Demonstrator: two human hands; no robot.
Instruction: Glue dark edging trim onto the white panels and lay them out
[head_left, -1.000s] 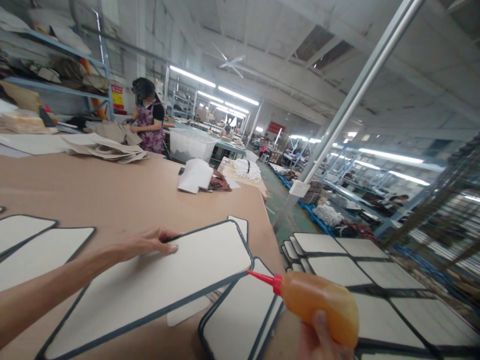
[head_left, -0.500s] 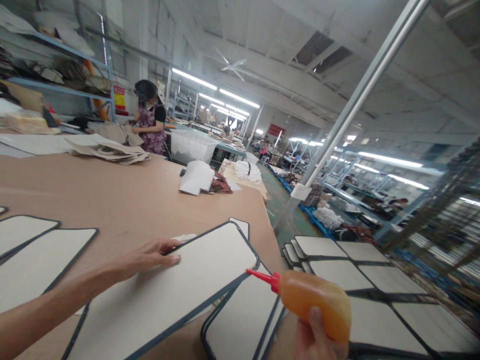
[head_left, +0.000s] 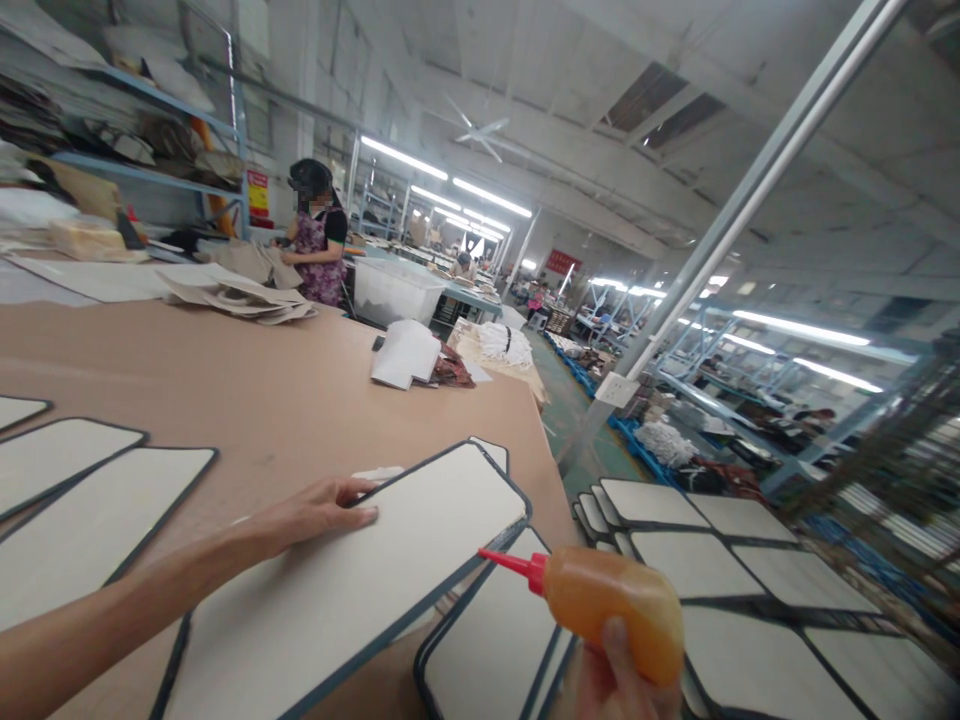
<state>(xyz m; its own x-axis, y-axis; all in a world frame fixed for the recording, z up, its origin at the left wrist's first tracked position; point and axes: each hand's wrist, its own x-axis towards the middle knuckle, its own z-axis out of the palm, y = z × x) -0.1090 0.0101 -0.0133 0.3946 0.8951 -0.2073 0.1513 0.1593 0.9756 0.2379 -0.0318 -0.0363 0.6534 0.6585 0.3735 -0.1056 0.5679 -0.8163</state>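
My left hand (head_left: 319, 508) lies flat with fingers stretched on the far edge of a large white panel with a dark border (head_left: 352, 580), which rests on the brown table (head_left: 247, 390). My right hand (head_left: 619, 680) grips an orange squeeze bottle with a red nozzle (head_left: 607, 608). The nozzle tip points left, close to the panel's right edge. Another bordered white panel (head_left: 487, 640) lies under the bottle at the table's near corner.
More bordered white panels lie at the left (head_left: 90, 520) and on a lower surface to the right (head_left: 705, 560). White sheets (head_left: 407, 354) and a cardboard pile (head_left: 232, 292) sit farther along the table. A person (head_left: 319, 245) works at the far end. A slanted metal pole (head_left: 720, 240) stands right.
The view has shifted a little to the left. The bottle has moved slightly left and down along the panel's right edge. My left hand stays flat on the panel.
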